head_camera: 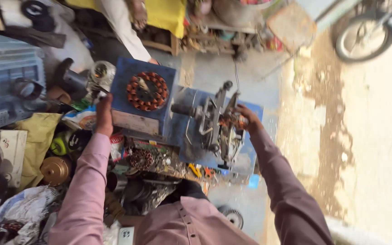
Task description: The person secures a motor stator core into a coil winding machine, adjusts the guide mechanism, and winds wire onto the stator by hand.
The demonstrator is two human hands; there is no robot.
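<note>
Right fingers: the right hand (246, 117) is curled around an orange-brown coil part (234, 120) on the winding machine (216, 124); the grip looks closed on it, though blur hides the single fingertips.
Left fingers: the left hand (104, 113) reaches toward the corner of the blue box (144, 97); I cannot tell whether the fingers are wide, narrow or holding anything, since the back of the hand hides them.
Just past the left fingers: the stator (147, 91), a ring of copper coils, lies flat on top of the blue box.
Beside the left fingers, outward: a shiny metal housing (102, 72) and dark motor parts.
Under the right fingers: the winding machine, a grey metal frame with a black handle, stands on a blue stand (191, 136).
Between the two hands: the blue box and the stand sit side by side, touching.
Nearer the body than the fingers: a small wound rotor (141, 159) among scattered tools and parts.
Far from the left fingers, outward: a brass-coloured bell cover (55, 169), yellow cloth (35, 136), a grey casing (5, 77).
Beyond both hands: another person's sleeve (125, 29).
Far from the right fingers: a motorbike wheel (364, 36) on bare ground.
</note>
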